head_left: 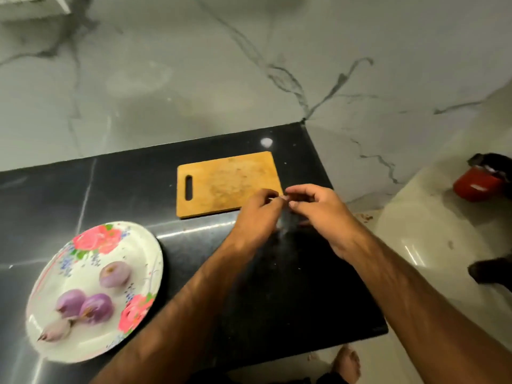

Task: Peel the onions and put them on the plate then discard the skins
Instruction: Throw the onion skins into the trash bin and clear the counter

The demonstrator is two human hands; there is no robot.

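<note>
Left hand (259, 214) and right hand (318, 209) meet fingertip to fingertip over the near right corner of the rectangular wooden cutting board (221, 184). Fingers are curled; any held item cannot be determined. Four peeled purple onions (97, 306) lie on the round white floral plate (133, 253).

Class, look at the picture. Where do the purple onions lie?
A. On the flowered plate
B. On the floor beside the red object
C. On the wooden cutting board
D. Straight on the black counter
A: the onions rest together on the flowered plate, which stands on the counter to the left of the wooden cutting board.
</note>
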